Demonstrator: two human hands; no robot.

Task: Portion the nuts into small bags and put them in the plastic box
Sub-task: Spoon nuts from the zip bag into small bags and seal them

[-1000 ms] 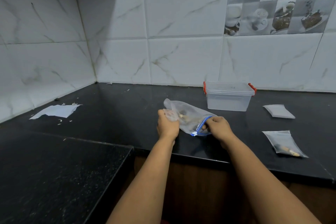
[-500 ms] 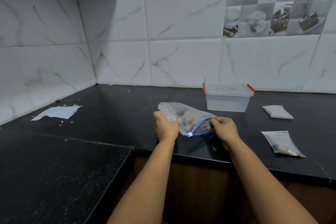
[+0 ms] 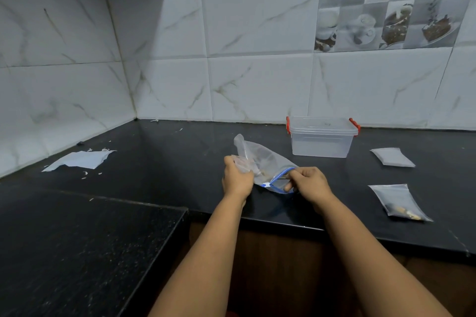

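- Zip bag (image 3: pixel 265 162) mouth gapes wider than half a second ago: its blue rim now forms an open loop at the right hand, where a second ago it lay nearly flat and closed.
- Right hand (image 3: pixel 310 184) has its fingers curled on the blue rim, pinching the near edge of the mouth; it sits a little nearer the surface edge than before.
- Left hand (image 3: pixel 237 179) is clenched around the bunched side of the bag, together with a small crumpled clear bag; its grip looks unchanged.
- Nuts (image 3: pixel 260 172) show as a pale cluster inside the zip bag, low down near the left hand.
- Box (image 3: pixel 322 140), clear with red clips, stands on the dark surface (image 3: pixel 167 152) behind the bag, apart from it, lid on; nothing can be made out inside it. It has not moved.
- Filled small bag (image 3: pixel 399 203) lies flat to the right near the surface edge, a few nuts at its near end.
- Flat bag (image 3: pixel 392 157) lies behind it, right of the box; whether it holds anything I cannot tell.
- Torn paper (image 3: pixel 79 159) lies far left with scraps around it, as before.
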